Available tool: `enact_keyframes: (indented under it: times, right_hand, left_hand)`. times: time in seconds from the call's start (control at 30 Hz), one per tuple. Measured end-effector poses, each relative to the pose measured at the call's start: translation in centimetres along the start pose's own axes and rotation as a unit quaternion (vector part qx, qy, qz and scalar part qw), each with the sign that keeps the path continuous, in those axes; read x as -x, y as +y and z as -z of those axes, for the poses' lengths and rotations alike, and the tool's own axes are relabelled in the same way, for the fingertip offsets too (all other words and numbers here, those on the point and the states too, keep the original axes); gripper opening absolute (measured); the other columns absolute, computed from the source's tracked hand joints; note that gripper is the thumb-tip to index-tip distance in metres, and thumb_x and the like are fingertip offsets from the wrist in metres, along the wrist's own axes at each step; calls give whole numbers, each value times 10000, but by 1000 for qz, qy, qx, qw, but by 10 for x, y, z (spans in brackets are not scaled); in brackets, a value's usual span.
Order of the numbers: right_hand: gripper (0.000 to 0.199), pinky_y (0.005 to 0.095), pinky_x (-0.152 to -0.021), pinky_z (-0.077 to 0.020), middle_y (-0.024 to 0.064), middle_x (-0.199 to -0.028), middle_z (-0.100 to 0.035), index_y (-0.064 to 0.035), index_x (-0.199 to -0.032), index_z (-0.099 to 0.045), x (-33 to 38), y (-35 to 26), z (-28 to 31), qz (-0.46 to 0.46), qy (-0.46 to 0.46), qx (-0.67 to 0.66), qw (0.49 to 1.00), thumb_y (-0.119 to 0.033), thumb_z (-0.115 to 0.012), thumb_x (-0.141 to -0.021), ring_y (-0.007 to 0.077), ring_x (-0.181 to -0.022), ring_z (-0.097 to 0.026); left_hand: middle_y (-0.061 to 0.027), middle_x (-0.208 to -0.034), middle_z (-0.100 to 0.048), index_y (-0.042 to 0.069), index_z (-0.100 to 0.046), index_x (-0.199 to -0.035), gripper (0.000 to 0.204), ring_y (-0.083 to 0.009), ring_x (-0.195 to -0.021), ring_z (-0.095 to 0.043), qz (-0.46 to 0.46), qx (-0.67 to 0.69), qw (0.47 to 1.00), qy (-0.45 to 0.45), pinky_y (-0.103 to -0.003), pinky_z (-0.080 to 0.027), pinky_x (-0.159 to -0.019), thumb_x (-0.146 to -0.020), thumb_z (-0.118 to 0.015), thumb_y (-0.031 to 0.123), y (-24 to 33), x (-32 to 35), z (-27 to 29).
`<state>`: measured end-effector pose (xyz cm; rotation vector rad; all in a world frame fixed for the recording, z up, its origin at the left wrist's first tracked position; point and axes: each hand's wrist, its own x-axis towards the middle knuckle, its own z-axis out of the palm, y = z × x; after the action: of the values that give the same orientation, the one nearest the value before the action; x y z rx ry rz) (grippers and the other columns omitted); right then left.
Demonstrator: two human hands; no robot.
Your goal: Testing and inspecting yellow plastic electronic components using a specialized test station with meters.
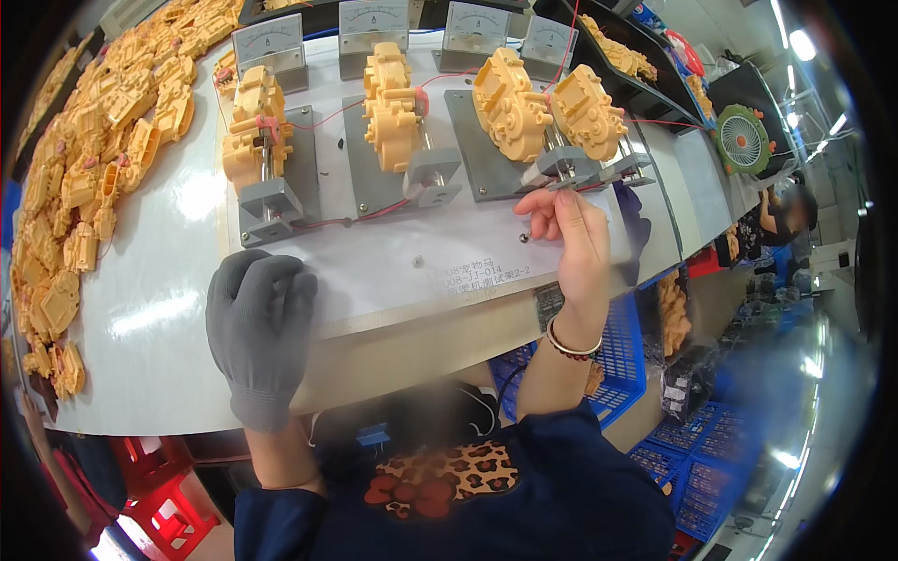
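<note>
The gloved left hand [260,323] is lying flat on the near edge of the white plate [374,271], its grip released and holding nothing. The bare right hand [572,245] is reaching to the grey clamp [561,170] at the right, fingertips [543,201] pinching at its near end; whether anything is being held there I cannot tell. A yellow gearbox [510,105] is sitting in that clamp, with another gearbox [586,110] just right of it. Farther left, two more [391,105] [254,126] are standing on the plate. Grey meters [374,23] are lining the far edge. Loose yellow parts [89,159] are lying piled on the table [159,309] at left.
</note>
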<state>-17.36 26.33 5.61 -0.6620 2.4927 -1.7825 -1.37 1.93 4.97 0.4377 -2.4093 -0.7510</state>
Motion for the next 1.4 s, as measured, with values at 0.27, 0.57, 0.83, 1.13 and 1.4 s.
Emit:
enact_keyframes:
  times: [0.27,0.57,0.83,1.13,1.4]
  right_hand:
    - [529,257,-617,-398,26,-631,-533,24,-820,-692,-1,-1,0,-5,-6,-19,1000,-331,-367,-1041,109,-635,-503]
    - [501,247,-596,-343,14,-631,-555,12,-816,-702,-1,4,2,8,36,-14,999,-294,-364,-1024,89,-616,-477]
    - [474,247,-569,-339,8,-604,-536,12,-807,-705,0,5,1,17,30,1,999,-279,-393,-1014,85,-591,-464]
    - [450,240,-559,-352,13,-596,-514,19,-795,-697,0,4,0,14,28,6,999,-275,-428,-1005,90,-592,-471]
    - [450,254,-569,-368,24,-595,-522,18,-781,-691,0,2,-1,14,27,9,999,-280,-434,-999,104,-596,-481]
  left_hand:
    - [-108,-868,-601,45,-637,-831,122,-293,-771,-593,2,6,1000,4,-381,-478,-695,-736,-712,58,0,0,1]
    - [-108,-872,-602,46,-639,-837,126,-294,-779,-591,-3,3,1000,3,-382,-479,-702,-738,-716,64,0,0,1]
    - [-106,-870,-601,46,-640,-837,128,-293,-792,-592,1,4,1000,1,-377,-483,-707,-738,-719,60,0,1,1]
    - [-101,-868,-600,50,-637,-829,122,-291,-794,-588,0,0,1000,-2,-380,-478,-715,-738,-717,59,0,1,1]
    - [-104,-865,-600,48,-637,-827,123,-292,-793,-587,-7,2,1000,0,-381,-476,-715,-734,-717,55,0,0,1]
